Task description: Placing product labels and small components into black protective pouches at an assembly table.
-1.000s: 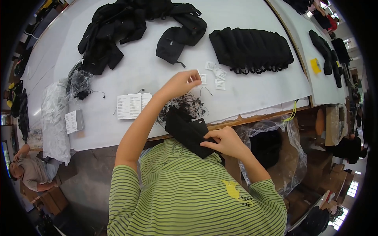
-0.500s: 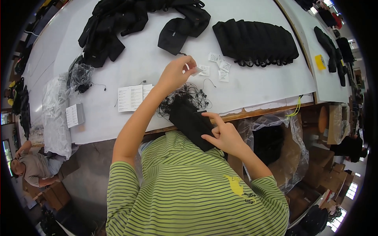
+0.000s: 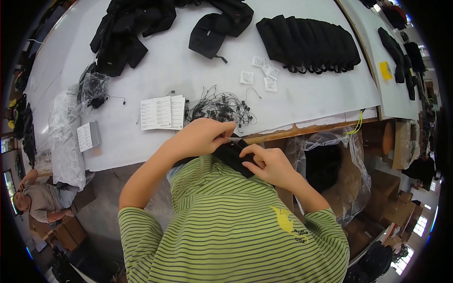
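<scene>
Close against my body, a black fabric pouch [image 3: 230, 156] lies tilted at the table's front edge. My right hand [image 3: 270, 164] grips its upper right side with thumb and bent fingers. At the pouch's upper end, my left hand [image 3: 206, 133] pinches a small whitish packet [image 3: 233, 139], mostly hidden by the fingers. Beyond the hands lies a tangle of black tag strings [image 3: 221, 109]. Several small white printed packets [image 3: 247, 78] sit farther off, near the row of black pouches [image 3: 309, 45].
Printed white cards [image 3: 155, 113] lie left of the strings, and a card stack [image 3: 88, 136] farther left. Black bags [image 3: 207, 35] fill the far side. Clear plastic wrap [image 3: 66, 137] hangs over the left edge. A plastic-lined box [image 3: 349, 184] stands below right; another person [image 3: 42, 200] is at far left.
My left hand has come back from the small white packets to the pouch, carrying one. My right hand's fingers have bent in on the pouch, which now sits lower, off the strings.
</scene>
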A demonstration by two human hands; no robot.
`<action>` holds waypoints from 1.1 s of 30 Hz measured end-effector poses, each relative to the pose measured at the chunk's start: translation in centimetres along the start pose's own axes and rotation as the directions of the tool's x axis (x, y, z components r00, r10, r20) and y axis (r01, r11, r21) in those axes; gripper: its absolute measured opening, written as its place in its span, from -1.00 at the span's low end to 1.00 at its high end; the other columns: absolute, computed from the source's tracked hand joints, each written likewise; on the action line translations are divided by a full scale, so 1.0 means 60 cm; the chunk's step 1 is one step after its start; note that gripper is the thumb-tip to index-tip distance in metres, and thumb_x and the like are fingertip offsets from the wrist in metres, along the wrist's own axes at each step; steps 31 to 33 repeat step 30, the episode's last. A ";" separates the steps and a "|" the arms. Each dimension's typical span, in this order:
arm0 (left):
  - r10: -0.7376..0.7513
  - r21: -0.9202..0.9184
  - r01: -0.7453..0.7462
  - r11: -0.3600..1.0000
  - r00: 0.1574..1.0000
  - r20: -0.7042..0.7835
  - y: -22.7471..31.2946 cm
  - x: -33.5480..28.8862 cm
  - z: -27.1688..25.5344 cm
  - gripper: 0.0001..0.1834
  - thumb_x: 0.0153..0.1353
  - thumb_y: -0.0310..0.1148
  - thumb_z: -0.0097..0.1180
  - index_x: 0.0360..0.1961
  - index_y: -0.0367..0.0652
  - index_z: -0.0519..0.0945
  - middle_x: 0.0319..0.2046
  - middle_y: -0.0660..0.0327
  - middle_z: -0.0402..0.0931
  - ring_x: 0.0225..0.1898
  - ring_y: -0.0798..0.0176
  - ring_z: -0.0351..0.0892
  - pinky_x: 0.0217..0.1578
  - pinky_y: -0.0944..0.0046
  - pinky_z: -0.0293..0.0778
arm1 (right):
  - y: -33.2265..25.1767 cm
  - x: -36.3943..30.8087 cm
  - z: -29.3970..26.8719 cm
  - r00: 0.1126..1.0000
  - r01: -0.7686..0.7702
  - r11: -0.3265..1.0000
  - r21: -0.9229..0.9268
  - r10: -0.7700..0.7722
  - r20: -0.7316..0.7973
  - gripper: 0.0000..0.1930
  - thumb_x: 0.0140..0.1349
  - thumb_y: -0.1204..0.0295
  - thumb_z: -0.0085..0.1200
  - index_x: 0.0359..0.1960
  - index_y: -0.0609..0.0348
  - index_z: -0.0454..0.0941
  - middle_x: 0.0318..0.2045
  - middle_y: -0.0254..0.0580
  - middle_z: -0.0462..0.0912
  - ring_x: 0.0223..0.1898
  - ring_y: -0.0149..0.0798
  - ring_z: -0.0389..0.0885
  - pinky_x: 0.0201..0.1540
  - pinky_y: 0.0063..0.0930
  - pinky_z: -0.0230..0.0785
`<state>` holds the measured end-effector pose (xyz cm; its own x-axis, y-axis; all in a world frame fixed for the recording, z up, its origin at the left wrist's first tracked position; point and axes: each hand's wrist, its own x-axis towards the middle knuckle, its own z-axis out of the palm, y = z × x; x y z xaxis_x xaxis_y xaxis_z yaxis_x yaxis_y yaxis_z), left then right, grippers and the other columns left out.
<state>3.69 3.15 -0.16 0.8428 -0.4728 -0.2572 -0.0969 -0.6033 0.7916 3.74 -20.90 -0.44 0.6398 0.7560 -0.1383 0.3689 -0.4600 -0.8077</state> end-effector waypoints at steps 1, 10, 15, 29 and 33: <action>-0.041 0.006 0.040 0.999 0.996 0.078 -0.003 -0.003 -0.002 -0.90 0.12 -0.43 0.12 -0.33 -0.19 0.52 -0.48 0.09 0.57 -0.41 -0.02 0.56 -0.35 0.13 0.43 | -0.011 0.001 -0.006 0.992 -0.122 0.992 0.022 0.122 0.017 -0.71 0.08 0.36 0.25 -0.12 -0.04 0.57 -0.83 -0.33 0.26 -0.78 -0.37 0.26 -0.63 -0.49 0.13; -0.011 0.077 0.009 0.997 1.000 0.022 -0.018 -0.032 0.023 -0.82 0.13 -0.35 0.11 -0.29 -0.22 0.58 -0.39 0.05 0.58 -0.35 -0.01 0.57 -0.30 0.07 0.45 | 0.005 0.002 0.011 0.994 0.064 0.968 -0.241 -0.082 -0.067 -0.78 0.13 0.26 0.18 -0.21 0.00 0.62 -0.75 -0.22 0.50 -0.68 -0.16 0.50 -0.58 -0.33 0.30; -0.080 -0.022 0.079 0.997 0.996 -0.046 0.016 -0.053 0.009 -0.81 0.11 -0.35 0.18 -0.28 -0.21 0.56 -0.24 0.18 0.52 -0.20 0.06 0.50 -0.15 0.14 0.40 | 0.006 0.006 0.003 0.999 0.034 0.956 -0.293 -0.030 0.017 -0.78 0.14 0.25 0.17 -0.21 -0.04 0.66 -0.72 -0.19 0.54 -0.67 -0.16 0.53 -0.57 -0.33 0.33; -0.125 0.067 0.127 0.990 0.992 -0.032 0.009 -0.058 0.046 -0.80 0.17 -0.33 0.14 -0.35 -0.16 0.38 -0.10 0.13 0.43 -0.02 0.11 0.35 0.09 0.12 0.15 | 0.012 0.022 -0.018 0.977 0.079 0.954 -0.289 -0.017 0.212 -0.72 0.14 0.17 0.17 -0.13 -0.11 0.68 -0.77 -0.19 0.49 -0.70 -0.19 0.48 -0.54 -0.40 0.32; -0.185 0.071 0.183 0.980 0.982 0.022 0.017 -0.054 0.038 -0.81 0.19 -0.31 0.13 -0.34 -0.13 0.39 0.04 0.08 0.43 0.07 0.12 0.34 0.14 0.12 0.12 | 0.011 0.021 -0.020 0.978 0.072 0.959 -0.273 -0.015 0.207 -0.72 0.15 0.17 0.17 -0.13 -0.10 0.68 -0.75 -0.18 0.51 -0.69 -0.20 0.50 -0.54 -0.41 0.33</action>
